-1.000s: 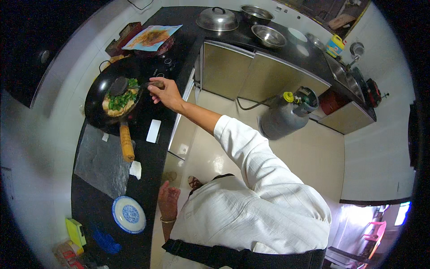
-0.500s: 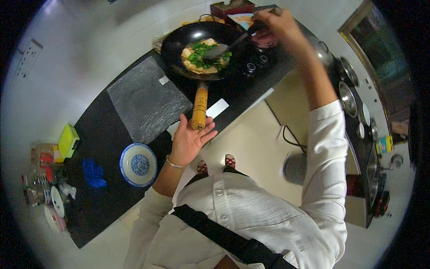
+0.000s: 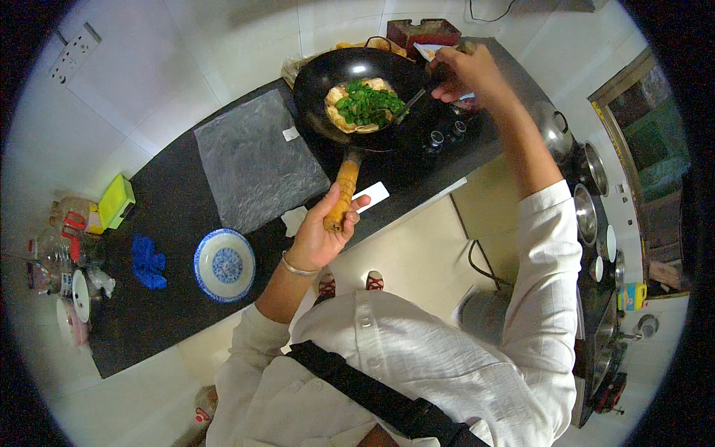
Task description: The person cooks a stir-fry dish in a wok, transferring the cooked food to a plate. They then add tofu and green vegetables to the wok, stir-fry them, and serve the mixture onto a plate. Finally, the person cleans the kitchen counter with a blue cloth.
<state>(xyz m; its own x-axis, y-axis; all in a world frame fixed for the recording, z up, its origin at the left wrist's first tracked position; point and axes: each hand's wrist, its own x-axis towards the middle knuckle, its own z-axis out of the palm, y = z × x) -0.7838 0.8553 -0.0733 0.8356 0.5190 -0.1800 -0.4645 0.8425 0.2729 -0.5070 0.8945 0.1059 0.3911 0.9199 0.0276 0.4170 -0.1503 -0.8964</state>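
Note:
A black wok (image 3: 313, 112) sits on the stove with chopped green vegetables (image 3: 372, 103) heaped over pale golden pieces, perhaps egg or tofu. Its wooden handle (image 3: 347, 185) points toward me. My left hand (image 3: 319, 237) is closed around the end of that handle, palm up, thumb along one side. Over the right side of the stove, my right hand (image 3: 477, 78) grips a spatula (image 3: 411, 106). The spatula's blade reaches down into the right edge of the food and is partly hidden by the greens.
Left of the wok lies a dark grey slab (image 3: 261, 160). A blue-and-white bowl (image 3: 225, 265), a blue crumpled cloth (image 3: 148, 262) and a yellow-green box (image 3: 117, 203) stand farther left. Stove knobs (image 3: 447, 134) are below my right hand. Metal bowls (image 3: 585, 212) line the right counter.
My left hand, open under the handle before, has closed around it. My right hand has tilted the spatula steeper, its blade now at the food's right edge. The whole view has shifted slightly.

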